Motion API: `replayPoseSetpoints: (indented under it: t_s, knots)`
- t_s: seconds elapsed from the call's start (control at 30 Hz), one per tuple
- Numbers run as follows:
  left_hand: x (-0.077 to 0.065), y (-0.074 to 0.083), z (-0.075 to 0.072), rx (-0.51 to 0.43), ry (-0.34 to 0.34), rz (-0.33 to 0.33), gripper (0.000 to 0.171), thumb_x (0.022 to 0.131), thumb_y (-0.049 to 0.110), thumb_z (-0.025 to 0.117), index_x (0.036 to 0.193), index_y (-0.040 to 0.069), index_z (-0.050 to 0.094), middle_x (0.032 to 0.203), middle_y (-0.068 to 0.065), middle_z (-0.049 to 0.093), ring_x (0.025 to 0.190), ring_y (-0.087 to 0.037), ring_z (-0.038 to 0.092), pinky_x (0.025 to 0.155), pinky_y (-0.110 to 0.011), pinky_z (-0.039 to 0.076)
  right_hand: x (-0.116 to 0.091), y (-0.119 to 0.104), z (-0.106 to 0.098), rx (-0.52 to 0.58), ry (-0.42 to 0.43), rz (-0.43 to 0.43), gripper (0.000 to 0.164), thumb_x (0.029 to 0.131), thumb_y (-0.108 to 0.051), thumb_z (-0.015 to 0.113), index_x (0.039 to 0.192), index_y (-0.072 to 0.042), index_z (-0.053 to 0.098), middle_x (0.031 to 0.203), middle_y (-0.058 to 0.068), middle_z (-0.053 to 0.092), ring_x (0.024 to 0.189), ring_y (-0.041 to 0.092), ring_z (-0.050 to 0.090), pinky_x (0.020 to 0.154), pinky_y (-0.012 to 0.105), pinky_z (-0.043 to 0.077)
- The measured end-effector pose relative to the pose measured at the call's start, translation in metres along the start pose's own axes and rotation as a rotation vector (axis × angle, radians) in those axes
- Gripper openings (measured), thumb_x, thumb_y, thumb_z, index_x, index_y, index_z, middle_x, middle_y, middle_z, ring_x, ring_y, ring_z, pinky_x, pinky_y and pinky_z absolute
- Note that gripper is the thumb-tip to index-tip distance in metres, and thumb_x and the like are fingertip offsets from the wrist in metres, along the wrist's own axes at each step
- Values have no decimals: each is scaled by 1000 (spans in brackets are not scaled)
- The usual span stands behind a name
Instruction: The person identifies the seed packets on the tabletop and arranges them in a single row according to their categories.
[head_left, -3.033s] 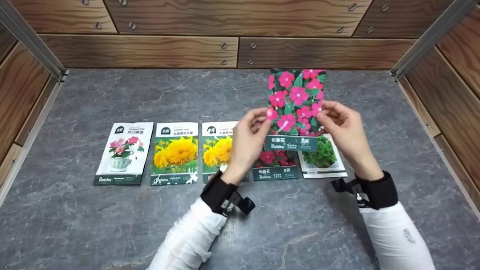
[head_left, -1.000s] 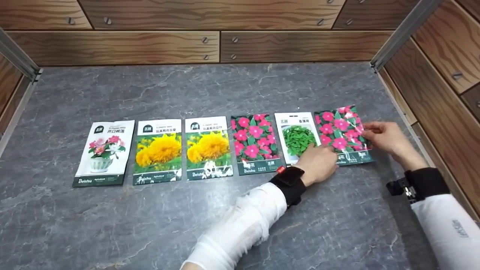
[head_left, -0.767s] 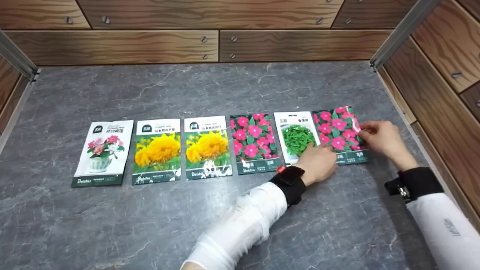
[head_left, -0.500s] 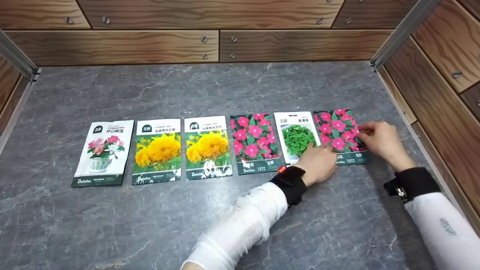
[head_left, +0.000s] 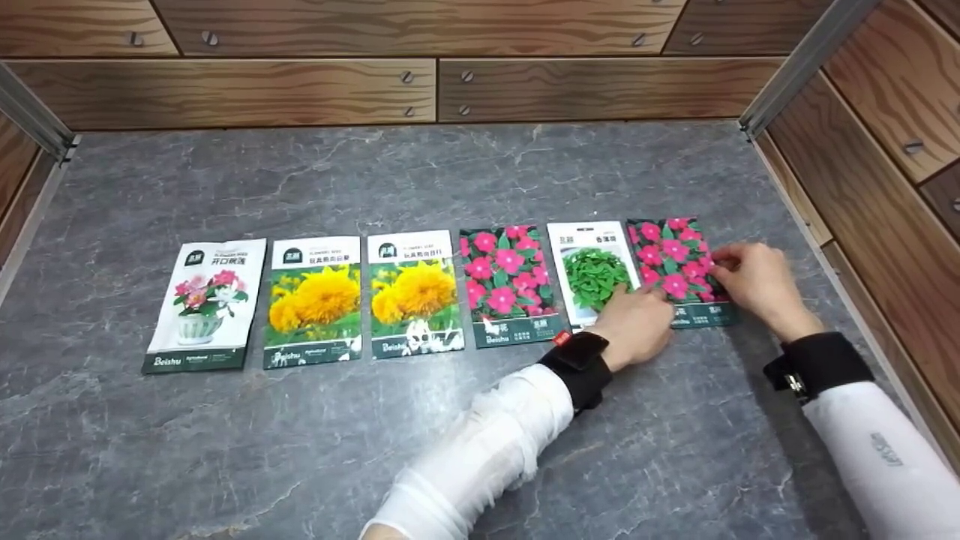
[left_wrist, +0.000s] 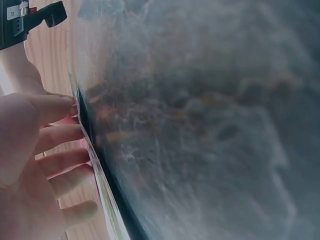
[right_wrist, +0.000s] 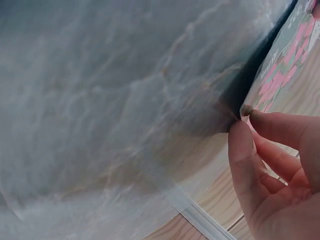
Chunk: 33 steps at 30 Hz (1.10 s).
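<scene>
Six seed packets make a row on the grey marbled table. At the right end lies a pink-flower seed packet (head_left: 673,259), its right edge pinched between thumb and forefinger of my right hand (head_left: 761,283). In the right wrist view those fingertips (right_wrist: 242,132) meet at the packet's edge. My left hand (head_left: 639,324) rests over the lower part of the green-leaf packet (head_left: 589,259), covering its bottom right corner and reaching the pink packet's left edge. Extended fingers (left_wrist: 62,162) touch a packet's edge in the left wrist view.
Further left lie another pink-flower packet (head_left: 510,281), two yellow-flower packets (head_left: 416,300) (head_left: 315,300) and a white packet with a potted flower (head_left: 206,300). Wood-patterned walls (head_left: 300,90) with metal corner strips (head_left: 787,75) bound the table (head_left: 337,450) at the back and sides.
The pink-flower packet came down from both hands to the row's right end. Since then the right hand has shifted slightly left, straightening and flattening it beside the green-leaf packet; the left hand has stayed still.
</scene>
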<state>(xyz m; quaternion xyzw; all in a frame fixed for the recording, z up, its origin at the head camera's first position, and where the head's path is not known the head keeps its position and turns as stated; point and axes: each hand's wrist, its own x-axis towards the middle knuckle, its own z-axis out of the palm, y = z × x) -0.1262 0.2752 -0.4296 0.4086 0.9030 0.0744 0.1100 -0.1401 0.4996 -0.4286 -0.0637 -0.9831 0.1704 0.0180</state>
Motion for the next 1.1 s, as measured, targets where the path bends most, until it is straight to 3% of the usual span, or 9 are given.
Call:
replayPoseSetpoints:
  t_s: [0.13,0.2,0.27,0.33,0.4,0.53,0.7,0.9,1.1]
  knots:
    - [-1,-2,-2,-13,8,4,48,110,44,50,155,30,52,170,8,41,160,-13,37,132,-41,35,-1,1,-2,8,52,-21,31,100,-15,66,116,10,74,102,35,75,86,46,71,65,35,48]
    - [-2,-4,-3,-34,9,-4,55,110,49,47,162,31,41,174,5,34,163,-15,32,133,-42,32,-1,3,-4,27,63,-10,40,104,-23,63,123,11,71,108,36,74,93,50,71,71,45,54]
    - [-4,-6,-5,-46,11,-21,61,110,54,43,166,31,32,177,3,26,166,-18,25,135,-42,30,-2,5,-6,50,45,4,53,107,-34,57,136,11,63,126,39,68,114,55,66,91,60,55]
    - [-7,-10,-6,-55,26,-38,66,110,57,39,168,31,25,179,1,19,168,-21,18,136,-44,28,-2,6,-7,73,3,9,66,110,-42,52,150,10,49,146,41,53,136,59,51,112,71,42]
    - [-10,-13,-7,-52,43,-58,69,110,60,35,170,30,19,180,-2,14,168,-24,13,136,-47,27,-2,6,-8,91,-53,1,77,111,-48,46,159,9,32,161,42,31,151,63,27,123,76,24]
    - [-18,-21,-10,-52,64,-93,72,109,64,27,171,30,11,181,-5,5,169,-28,5,136,-53,24,-5,2,-4,76,-112,-40,82,111,-53,40,165,5,18,169,41,7,157,63,2,126,79,6]
    - [-33,-37,-16,-62,80,-118,76,107,69,25,171,30,9,181,-5,0,169,-31,1,136,-59,20,-13,-17,1,36,-104,-94,81,111,-54,40,166,0,17,171,37,5,158,62,0,125,80,5]
    - [-61,-62,-27,-94,81,-159,79,106,70,28,171,29,8,179,-9,-3,167,-36,-2,134,-66,14,-22,-45,5,37,-89,-157,79,109,-54,46,168,-8,21,174,30,9,162,56,2,126,80,6]
    - [-89,-84,-33,-124,106,-164,80,106,68,33,170,26,8,177,-13,-6,166,-38,-4,133,-68,11,-31,-71,9,46,-78,-216,76,109,-51,50,166,-8,27,175,27,14,163,53,6,127,78,7]
